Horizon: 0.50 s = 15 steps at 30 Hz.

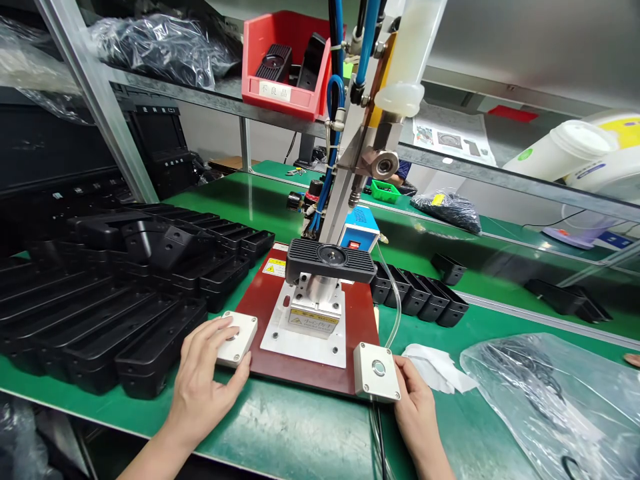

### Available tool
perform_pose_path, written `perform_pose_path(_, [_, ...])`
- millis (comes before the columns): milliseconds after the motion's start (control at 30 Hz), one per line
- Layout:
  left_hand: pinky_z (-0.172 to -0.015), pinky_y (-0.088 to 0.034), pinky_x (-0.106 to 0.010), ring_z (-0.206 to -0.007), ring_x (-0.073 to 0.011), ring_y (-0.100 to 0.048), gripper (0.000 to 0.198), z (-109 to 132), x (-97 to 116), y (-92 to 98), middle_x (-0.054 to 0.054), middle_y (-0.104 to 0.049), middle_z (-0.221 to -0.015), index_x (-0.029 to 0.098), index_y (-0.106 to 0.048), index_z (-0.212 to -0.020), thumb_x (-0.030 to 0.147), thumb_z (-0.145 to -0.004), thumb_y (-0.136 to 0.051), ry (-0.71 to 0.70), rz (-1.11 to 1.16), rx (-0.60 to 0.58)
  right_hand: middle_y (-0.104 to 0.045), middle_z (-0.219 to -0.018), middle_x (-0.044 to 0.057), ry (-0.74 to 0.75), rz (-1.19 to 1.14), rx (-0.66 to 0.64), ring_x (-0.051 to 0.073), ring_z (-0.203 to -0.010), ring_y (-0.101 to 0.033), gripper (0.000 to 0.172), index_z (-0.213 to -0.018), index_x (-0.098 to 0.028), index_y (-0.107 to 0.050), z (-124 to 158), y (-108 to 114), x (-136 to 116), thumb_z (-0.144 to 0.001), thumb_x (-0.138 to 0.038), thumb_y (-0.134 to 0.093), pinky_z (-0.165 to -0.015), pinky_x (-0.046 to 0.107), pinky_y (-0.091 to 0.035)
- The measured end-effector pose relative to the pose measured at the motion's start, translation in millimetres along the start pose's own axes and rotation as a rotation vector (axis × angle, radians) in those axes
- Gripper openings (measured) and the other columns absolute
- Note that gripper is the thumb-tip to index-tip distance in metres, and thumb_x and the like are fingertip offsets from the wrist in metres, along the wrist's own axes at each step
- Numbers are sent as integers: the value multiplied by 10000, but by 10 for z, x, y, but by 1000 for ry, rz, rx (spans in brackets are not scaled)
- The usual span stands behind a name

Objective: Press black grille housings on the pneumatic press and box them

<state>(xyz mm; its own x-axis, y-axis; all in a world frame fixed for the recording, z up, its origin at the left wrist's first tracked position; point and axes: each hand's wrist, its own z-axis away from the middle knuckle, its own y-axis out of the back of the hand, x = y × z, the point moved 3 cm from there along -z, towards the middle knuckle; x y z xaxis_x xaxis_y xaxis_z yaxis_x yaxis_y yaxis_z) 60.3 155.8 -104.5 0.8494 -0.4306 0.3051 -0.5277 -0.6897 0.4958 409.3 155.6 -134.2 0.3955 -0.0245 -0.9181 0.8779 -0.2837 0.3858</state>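
Note:
My left hand (205,377) lies over the left push-button box (245,333), a small cream box, with its fingers stretched over the button and thumb at the near corner. The right push-button box (367,387) has a round button on top. Against its right side, my right hand (415,407) holds the box, fingers partly hidden behind it. Between the boxes, a black ribbed part (310,257) with a round centre sits level on a metal fixture (314,321). The fixture stands on a dark red base plate (310,380). A press head (381,163) hangs above the black part.
Many black housings (150,347) lie in rows at left; more housings (425,293) stand at right. A blue box (361,227) sits behind the fixture. A red bin (287,100) holds black parts on the shelf. White tissue (435,367) and a plastic bag (560,400) lie at right.

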Motion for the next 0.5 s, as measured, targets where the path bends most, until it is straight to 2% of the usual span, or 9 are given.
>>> perform_pose_path(400, [-969, -475, -495, -1139, -306, -566, 406, 23, 7, 22, -155, -590, -1196, 169, -529, -1200, 161, -817, -663, 3, 5, 1, -682, -821, 39, 13, -6, 0, 170, -632, -551, 464, -998, -182, -646, -7, -14, -40, -856, -611, -539, -587, 262, -437])
perform_pose_path(500, [-971, -475, -509, -1135, -313, -569, 404, 42, 14, 69, -161, -585, -1196, 169, -534, -1192, 159, -811, -670, 10, 11, 43, -682, -842, 38, 19, -7, 7, 167, -631, -543, 458, -1000, -185, -648, -3, -14, -23, -870, -607, -525, -588, 264, -432])
